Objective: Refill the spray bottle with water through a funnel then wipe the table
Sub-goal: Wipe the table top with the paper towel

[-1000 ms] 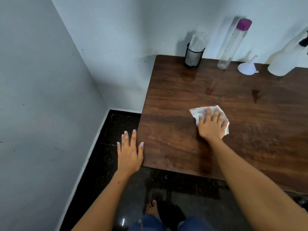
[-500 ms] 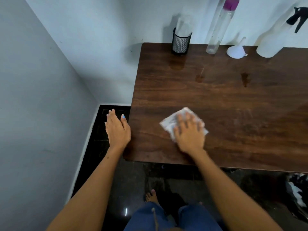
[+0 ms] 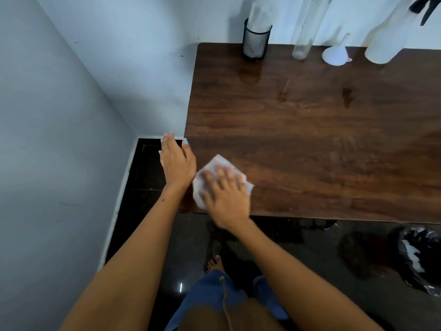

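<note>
My right hand (image 3: 225,194) presses flat on a white cloth (image 3: 219,164) at the near left corner of the dark wooden table (image 3: 310,144). My left hand (image 3: 176,161) is held edge-on just off the table's left edge, fingers straight, holding nothing, close to the cloth. At the back of the table, against the wall, stand the white spray bottle (image 3: 389,37) with a black trigger, a white funnel (image 3: 335,54) turned mouth down, and a tall clear bottle (image 3: 304,32). Wet patches (image 3: 347,97) show on the wood.
A black mesh cup (image 3: 255,43) stands at the table's back left corner. White walls close in at the left and behind. A black-lined bin (image 3: 420,256) sits on the dark floor at the lower right. My foot (image 3: 214,265) is below the table's front edge.
My right hand has slid the cloth leftward and nearer, to the table's front left corner. My left hand has risen along the table's left edge and turned edge-on beside the cloth.
</note>
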